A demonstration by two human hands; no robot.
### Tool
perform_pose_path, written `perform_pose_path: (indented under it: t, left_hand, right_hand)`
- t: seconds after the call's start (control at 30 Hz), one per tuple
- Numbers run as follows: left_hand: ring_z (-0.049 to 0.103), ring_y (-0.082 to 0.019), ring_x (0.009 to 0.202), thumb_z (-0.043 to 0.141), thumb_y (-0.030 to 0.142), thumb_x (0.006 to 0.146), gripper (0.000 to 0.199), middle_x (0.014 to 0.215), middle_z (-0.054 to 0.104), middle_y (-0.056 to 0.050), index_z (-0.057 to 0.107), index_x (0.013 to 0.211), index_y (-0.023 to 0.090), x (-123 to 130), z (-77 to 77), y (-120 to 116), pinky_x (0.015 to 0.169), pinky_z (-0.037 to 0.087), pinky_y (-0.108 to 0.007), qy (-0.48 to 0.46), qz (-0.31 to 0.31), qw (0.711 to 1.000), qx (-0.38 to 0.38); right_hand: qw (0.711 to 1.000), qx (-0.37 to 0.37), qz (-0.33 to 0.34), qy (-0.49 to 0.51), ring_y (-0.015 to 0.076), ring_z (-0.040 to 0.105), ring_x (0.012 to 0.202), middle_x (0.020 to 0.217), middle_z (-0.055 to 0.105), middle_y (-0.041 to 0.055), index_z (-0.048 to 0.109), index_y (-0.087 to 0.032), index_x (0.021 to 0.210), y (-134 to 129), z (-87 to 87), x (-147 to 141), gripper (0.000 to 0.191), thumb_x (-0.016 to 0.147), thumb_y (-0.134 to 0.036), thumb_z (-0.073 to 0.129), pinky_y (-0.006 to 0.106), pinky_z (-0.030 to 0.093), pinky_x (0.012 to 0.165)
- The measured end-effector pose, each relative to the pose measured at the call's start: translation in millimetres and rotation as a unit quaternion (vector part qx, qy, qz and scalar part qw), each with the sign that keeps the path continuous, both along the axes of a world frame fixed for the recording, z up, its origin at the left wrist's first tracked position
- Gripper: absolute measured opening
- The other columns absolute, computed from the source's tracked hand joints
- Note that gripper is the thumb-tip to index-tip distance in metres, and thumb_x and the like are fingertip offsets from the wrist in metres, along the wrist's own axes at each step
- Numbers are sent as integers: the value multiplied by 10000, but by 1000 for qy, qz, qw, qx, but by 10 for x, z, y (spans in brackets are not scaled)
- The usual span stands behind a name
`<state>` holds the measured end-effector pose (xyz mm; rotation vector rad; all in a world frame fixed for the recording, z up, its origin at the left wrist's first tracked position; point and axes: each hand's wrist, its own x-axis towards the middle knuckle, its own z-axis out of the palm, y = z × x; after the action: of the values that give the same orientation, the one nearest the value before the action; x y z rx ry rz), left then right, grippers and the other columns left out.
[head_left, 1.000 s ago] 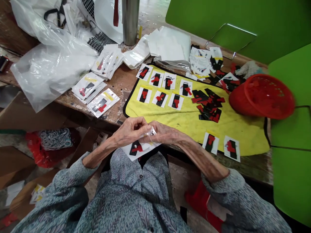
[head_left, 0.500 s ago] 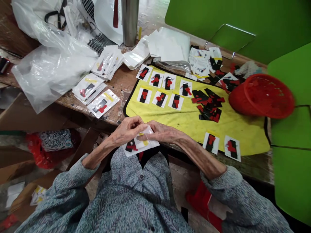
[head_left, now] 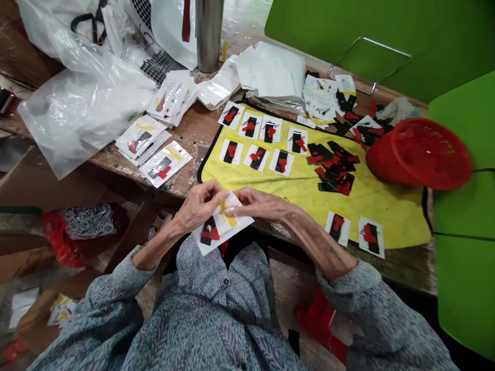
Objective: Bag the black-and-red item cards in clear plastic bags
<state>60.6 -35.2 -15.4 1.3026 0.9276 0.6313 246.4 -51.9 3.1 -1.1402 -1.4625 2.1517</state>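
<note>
Both left hand (head_left: pixel 201 206) and right hand (head_left: pixel 260 203) pinch a packet (head_left: pixel 223 224), partly hiding it.

The light is soft and muted, brightest on the pale surface (head_left: pixel 249 18) at twelve o'clock. Sheen catches the plastic bag (head_left: pixel 83 118) at ten and the held packet (head_left: pixel 242 220); shadow darkens beneath the table (head_left: pixel 193 135) toward nine. Wide-angle distortion stretches the sleeve (head_left: pixel 398 314) at four.

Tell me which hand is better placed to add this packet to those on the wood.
Probably the left hand: both it and the right hand hold the packet, but the left is nearer the other packets on the wood.
</note>
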Motion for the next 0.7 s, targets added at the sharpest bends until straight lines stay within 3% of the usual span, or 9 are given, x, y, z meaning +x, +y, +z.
perform_pose_path:
  t: [0.13,0.27,0.33,0.47,0.57,0.7]
  left_hand:
    - [374,-67,539,636,448,812,345,608,425,52,477,685,169,-9,30,5,488,312,-202,5,18,1000,16]
    - [460,-68,584,657,439,808,319,678,515,34,522,751,155,-54,55,4,545,389,-198,-47,-41,996,-69]
    - [482,-66,588,694,421,784,317,685,538,32,531,751,152,-88,54,6,549,403,-192,-68,-35,992,-99]
    - [519,-68,573,739,403,752,325,659,572,33,527,731,157,-113,19,-13,545,434,-185,-99,54,985,-132]
    - [542,-70,571,746,392,753,305,672,600,29,552,751,156,-95,-6,-43,545,452,-184,-126,86,975,-161]
    - [586,-86,630,744,352,760,254,719,629,15,590,785,151,-75,0,-66,606,491,-202,-151,74,968,-184]
  right_hand:
    - [997,-3,78,-17,83,398,525,631,506,-42,569,-171,723,119,5,71,256,778,-402,663,217,326,501]
    - [992,64,85,-73,85,392,515,611,498,-37,560,-169,701,101,-10,67,285,824,-416,629,221,305,480]
    - [995,61,45,-60,93,404,536,634,506,-31,561,-176,721,61,0,63,327,846,-474,609,227,318,492]
    - [992,47,-111,-25,118,462,621,723,549,-12,571,-190,779,-46,69,68,371,861,-551,582,242,373,560]
    - [987,37,-153,-18,126,503,675,771,577,-8,583,-183,829,-131,115,51,323,803,-490,681,245,396,603]
    - [978,47,-201,-33,124,499,668,753,566,-11,569,-178,818,-195,141,1,299,804,-456,676,244,388,600]
